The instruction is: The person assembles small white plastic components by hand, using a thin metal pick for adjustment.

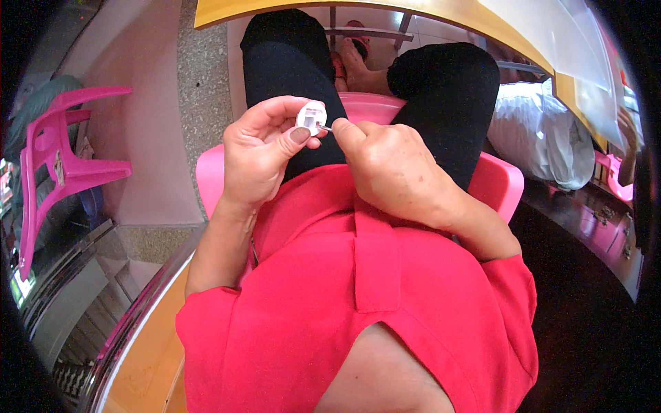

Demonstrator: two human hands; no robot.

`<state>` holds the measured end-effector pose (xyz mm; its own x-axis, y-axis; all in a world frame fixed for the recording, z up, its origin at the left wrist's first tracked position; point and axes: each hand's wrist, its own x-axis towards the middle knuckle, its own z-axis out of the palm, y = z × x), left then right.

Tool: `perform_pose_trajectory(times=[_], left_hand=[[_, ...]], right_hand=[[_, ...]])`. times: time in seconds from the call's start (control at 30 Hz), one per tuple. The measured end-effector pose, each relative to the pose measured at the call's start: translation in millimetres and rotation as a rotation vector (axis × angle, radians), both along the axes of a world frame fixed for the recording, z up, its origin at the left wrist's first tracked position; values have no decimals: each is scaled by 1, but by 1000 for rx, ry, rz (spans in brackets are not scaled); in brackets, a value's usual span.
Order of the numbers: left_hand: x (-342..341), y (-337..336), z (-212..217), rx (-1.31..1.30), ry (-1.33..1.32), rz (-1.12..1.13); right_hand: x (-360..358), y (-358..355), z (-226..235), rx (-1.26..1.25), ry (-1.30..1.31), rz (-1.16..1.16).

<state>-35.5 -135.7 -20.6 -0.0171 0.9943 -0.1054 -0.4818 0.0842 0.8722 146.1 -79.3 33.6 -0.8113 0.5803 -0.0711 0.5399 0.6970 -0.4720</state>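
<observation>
My left hand (265,141) pinches a small white round plastic piece (311,117) between thumb and fingers, above my lap. The piece has rectangular cutouts, and its open face is toward me. From the closed fist of my right hand (392,162), a thin metal-tipped tool (326,128) points left at the piece's lower right edge, by a dark slot. The tip seems to touch the piece. Its handle is hidden inside my fingers, so its exact kind does not show.
A yellow-edged table (441,15) curves across the far side, over my knees. I sit on a pink plastic chair (502,182). Another pink chair (51,162) stands at the left by the wall. A bulging white plastic bag (540,134) lies at the right.
</observation>
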Motion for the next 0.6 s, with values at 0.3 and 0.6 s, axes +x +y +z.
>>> perform_pose_trajectory(times=[0.3,0.6], left_hand=[[4,0,5,-4,1,52],[5,0,6,3,31,30]], right_hand=[[-2,2,-3,37,101,-88],[-2,7,0,31,46,-33]])
